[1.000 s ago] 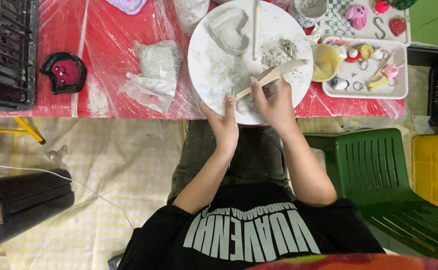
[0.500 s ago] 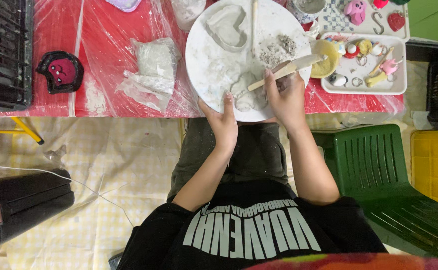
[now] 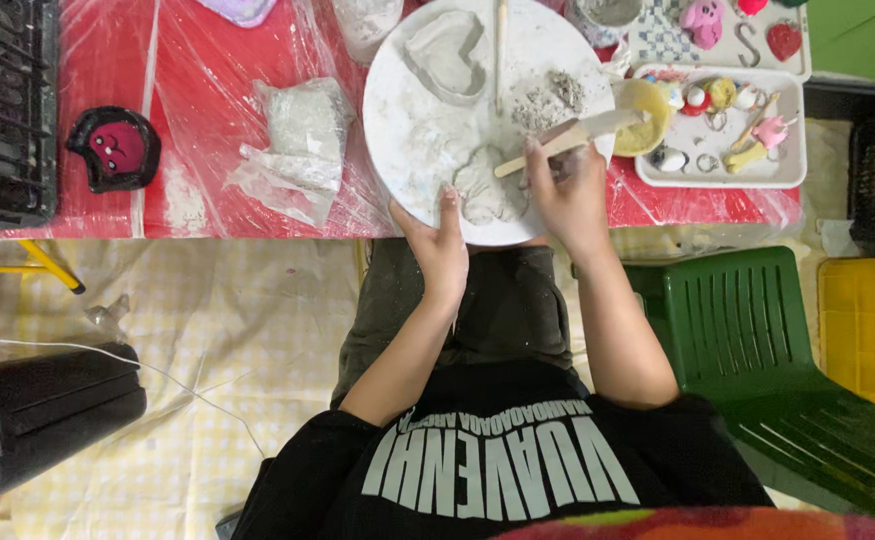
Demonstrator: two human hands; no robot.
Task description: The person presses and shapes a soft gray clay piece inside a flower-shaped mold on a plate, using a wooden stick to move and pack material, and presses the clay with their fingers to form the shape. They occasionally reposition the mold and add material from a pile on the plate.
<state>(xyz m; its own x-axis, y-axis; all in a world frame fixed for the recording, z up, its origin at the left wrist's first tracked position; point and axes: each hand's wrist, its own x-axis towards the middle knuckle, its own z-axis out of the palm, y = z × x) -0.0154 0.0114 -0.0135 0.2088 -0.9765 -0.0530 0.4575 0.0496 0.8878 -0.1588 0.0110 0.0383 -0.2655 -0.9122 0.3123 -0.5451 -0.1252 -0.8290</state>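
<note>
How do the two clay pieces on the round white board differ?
The heart-shaped clay piece lies untouched at the far side of the round white board; the lumpy clay piece sits at the near edge, with the left hand beside it and the right hand holding a wooden tool over it. Both are pale grey.

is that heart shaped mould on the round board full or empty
Empty. The heart-shaped mould shows raised walls round a hollow, with bare grey bottom inside and no lump of clay in it.
</note>
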